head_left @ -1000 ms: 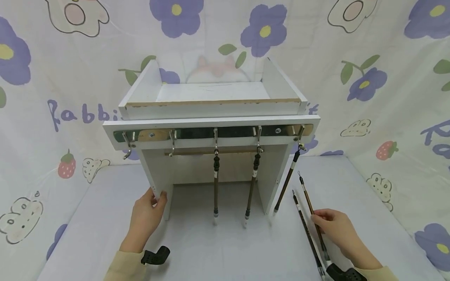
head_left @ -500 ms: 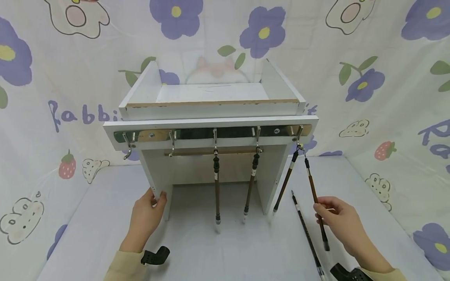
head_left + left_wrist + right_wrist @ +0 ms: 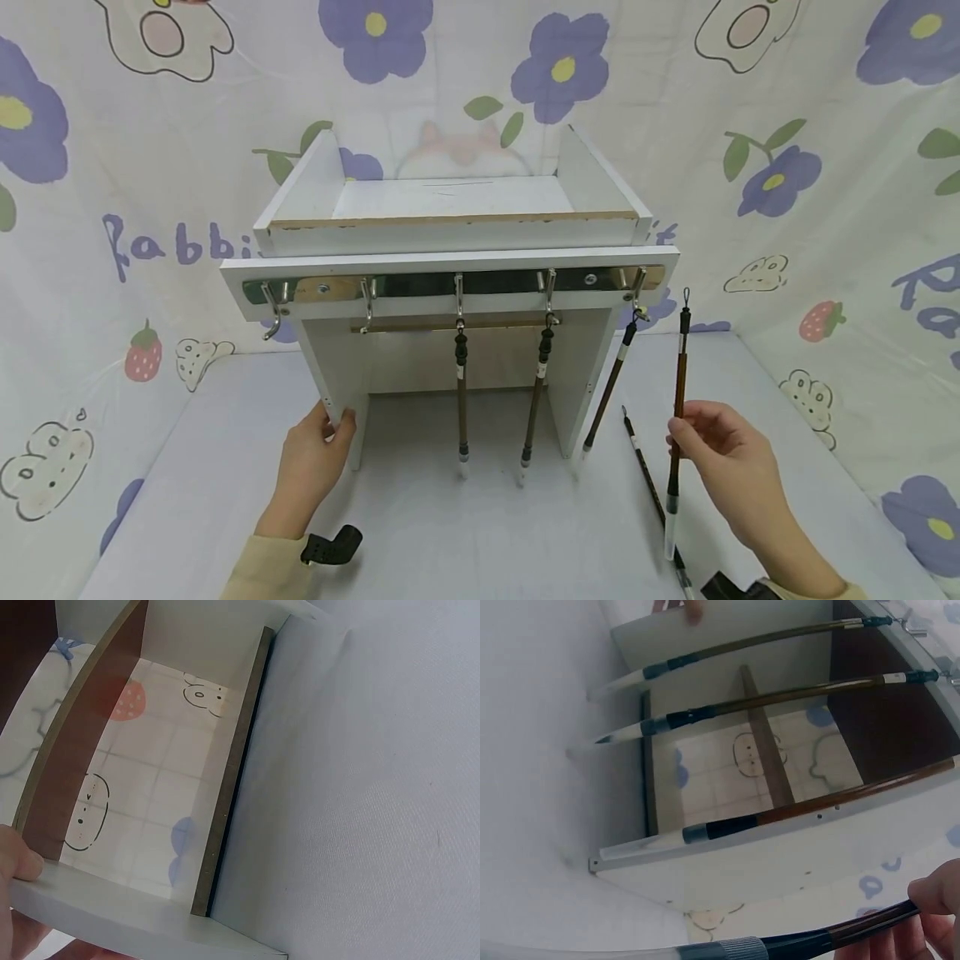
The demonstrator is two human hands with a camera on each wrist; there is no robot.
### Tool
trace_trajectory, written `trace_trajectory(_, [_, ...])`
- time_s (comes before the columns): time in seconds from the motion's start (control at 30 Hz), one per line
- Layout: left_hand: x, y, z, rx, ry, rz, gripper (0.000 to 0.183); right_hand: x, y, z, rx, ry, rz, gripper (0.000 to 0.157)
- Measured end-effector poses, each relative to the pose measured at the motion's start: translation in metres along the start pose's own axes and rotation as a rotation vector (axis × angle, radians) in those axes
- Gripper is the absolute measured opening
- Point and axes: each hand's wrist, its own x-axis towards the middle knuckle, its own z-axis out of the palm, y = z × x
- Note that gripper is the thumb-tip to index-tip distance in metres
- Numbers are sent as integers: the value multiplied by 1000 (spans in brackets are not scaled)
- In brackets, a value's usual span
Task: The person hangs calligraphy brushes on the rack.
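In the head view my left hand (image 3: 311, 467) grips the front edge of the left side panel (image 3: 318, 367) of a white shelf (image 3: 450, 237). Its thumb (image 3: 26, 862) lies on that panel in the left wrist view. My right hand (image 3: 731, 475) pinches a brown calligraphy brush (image 3: 680, 375) mid-handle, upright, loop up and clear-capped tip down, right of the shelf. Three similar brushes hang from the metal hook rail (image 3: 412, 286): one at the middle hook (image 3: 461, 296), one to its right, and one (image 3: 609, 392) from the rightmost hook.
Another brush (image 3: 645, 467) lies on the white tabletop (image 3: 480, 542), partly behind the held one. The two left hooks (image 3: 272, 310) carry nothing. A patterned cloth (image 3: 750, 125) stands behind the shelf. Black wrist cameras (image 3: 332, 546) sit on both wrists.
My right hand has raised the brush off the tabletop and turned it from slanted to nearly upright. My left hand stays on the panel; the hanging brushes sway slightly.
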Motion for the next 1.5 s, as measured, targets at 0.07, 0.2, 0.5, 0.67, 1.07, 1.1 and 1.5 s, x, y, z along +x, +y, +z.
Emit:
trace_trajectory(0.07, [0,0,0,1,0,1,44,-1,-4,1,-18,24,-20,26])
trace_trajectory(0.2, [0,1,-1,3,4,2,43,-5,-11,2,-41,69,-57,25])
trace_trajectory(0.5, [0,2,-1,8,11,12,42,-10,-31,9,-6,99,-249,22])
trace_trajectory(0.67, [0,1,0,10,11,8,43,-13,-39,15,-51,94,-337,25])
trace_trajectory(1.07, [0,0,1,13,20,9,41,-14,-47,38,-77,-25,-460,26])
trace_trajectory(1.1, [0,1,1,12,19,8,41,-14,-47,40,-87,-32,-467,27])
trace_trajectory(1.5, [1,0,1,-5,19,21,40,-9,-51,68,-73,-79,-697,41])
